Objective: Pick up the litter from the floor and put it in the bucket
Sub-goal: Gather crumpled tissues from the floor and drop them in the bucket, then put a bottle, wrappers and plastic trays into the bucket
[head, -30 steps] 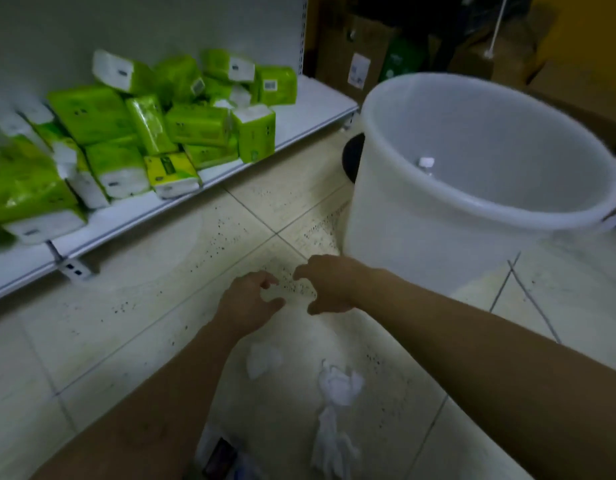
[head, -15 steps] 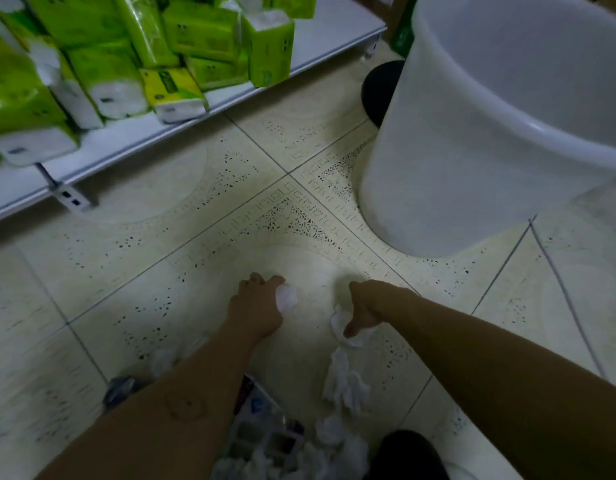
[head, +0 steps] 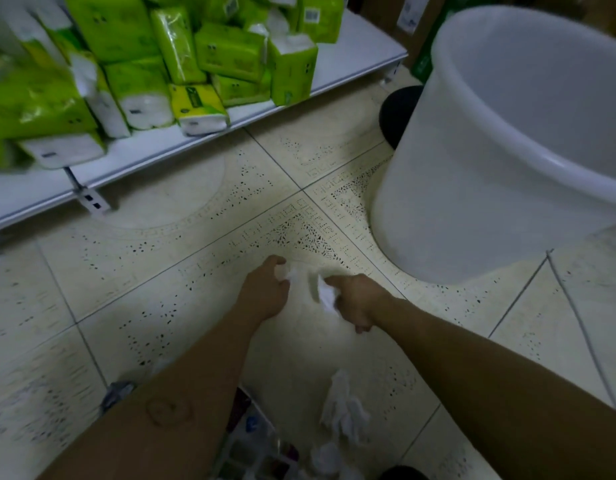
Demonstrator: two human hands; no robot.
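A large white plastic bucket [head: 473, 202] stands on the tiled floor at the right. My left hand [head: 265, 292] is closed around a small white tissue wad [head: 286, 271], just above the floor. Beside it my right hand [head: 355, 303] grips a crumpled white tissue [head: 325, 294] that sticks out of the fist. Both hands are left of the bucket's base, a short way from it. More crumpled white tissue [head: 344, 410] lies on the floor near me, next to a printed plastic wrapper [head: 258, 445].
A low white shelf [head: 351, 64] along the back left carries several green and yellow tissue packs [head: 230, 53]. A black round object [head: 398, 114] sits behind the bucket. A dark scrap [head: 118, 393] lies by my left forearm. Cardboard boxes stand at the top right.
Both hands dropped to the floor litter, closed on white tissues and have lifted slightly with them. The view has tilted down, so less of the bucket's inside shows.
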